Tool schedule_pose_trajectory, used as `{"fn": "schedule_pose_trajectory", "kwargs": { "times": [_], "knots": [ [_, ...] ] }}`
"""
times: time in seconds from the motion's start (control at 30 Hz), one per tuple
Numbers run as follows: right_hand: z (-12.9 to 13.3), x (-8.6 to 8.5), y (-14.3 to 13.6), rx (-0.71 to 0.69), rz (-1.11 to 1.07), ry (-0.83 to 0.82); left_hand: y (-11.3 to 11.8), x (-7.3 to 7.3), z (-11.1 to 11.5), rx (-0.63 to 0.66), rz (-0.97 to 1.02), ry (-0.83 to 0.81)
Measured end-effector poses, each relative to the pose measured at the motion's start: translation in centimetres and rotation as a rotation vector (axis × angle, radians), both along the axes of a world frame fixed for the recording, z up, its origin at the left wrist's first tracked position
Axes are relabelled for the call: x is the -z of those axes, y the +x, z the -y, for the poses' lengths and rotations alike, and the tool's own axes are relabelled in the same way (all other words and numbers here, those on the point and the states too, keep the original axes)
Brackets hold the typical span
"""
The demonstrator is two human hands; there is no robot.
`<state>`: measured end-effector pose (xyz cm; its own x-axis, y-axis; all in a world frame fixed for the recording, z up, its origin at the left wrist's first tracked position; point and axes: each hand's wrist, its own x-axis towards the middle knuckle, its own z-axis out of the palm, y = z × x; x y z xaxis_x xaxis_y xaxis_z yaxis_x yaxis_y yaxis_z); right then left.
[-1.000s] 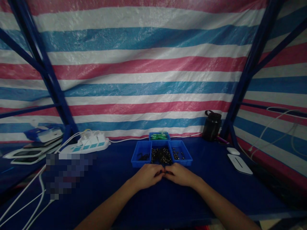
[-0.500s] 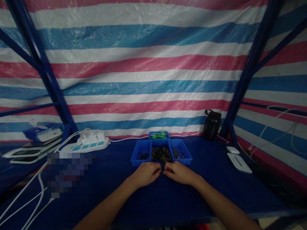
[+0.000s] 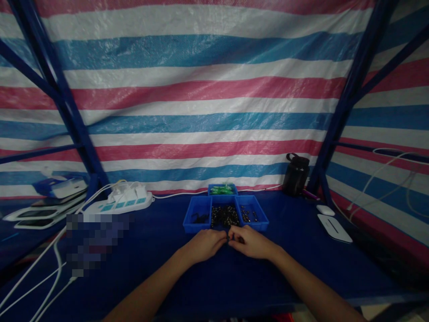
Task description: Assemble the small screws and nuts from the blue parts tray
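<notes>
My left hand (image 3: 208,243) and my right hand (image 3: 250,241) meet just in front of the blue bins, fingertips almost touching. Both are closed in a pinch; a small dark piece seems to sit between them, too small to name. Right behind them, the middle blue bin (image 3: 223,201) holds a heap of small black and brass-coloured parts (image 3: 225,215). In the left blue bin (image 3: 198,206) lie a few thin black pieces (image 3: 200,218). The right blue bin (image 3: 256,206) has scattered small metallic parts (image 3: 248,214).
Behind these bins stands another blue bin with green packets (image 3: 223,189). A white power strip (image 3: 127,204) with cables and stacked devices (image 3: 50,210) are at left. A black bottle (image 3: 295,175), a white mouse-like object (image 3: 325,210) and a white flat box (image 3: 334,228) lie at right.
My fingers have shifted slightly: the right hand's fingers have lifted and loosened a little, and the left fingertips have moved right and straightened. The bins have stayed put.
</notes>
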<state>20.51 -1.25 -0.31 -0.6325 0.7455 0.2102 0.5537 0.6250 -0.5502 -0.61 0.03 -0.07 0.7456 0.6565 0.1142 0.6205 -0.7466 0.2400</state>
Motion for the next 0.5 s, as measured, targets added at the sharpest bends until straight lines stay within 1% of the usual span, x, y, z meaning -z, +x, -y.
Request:
{"fn": "schedule_pose_trajectory", "kwargs": {
  "times": [0.13,0.23,0.5],
  "knots": [
    [0.05,-0.16,-0.01,-0.001,0.003,0.020,0.00,0.25,-0.17,-0.003,-0.017,0.015],
    [-0.07,-0.03,0.02,-0.002,0.011,0.004,0.01,0.33,-0.19,0.010,-0.011,0.014],
    [-0.30,-0.16,-0.03,0.026,0.043,0.036,0.11,-0.17,0.17,0.019,-0.011,0.012]
  ]
}}
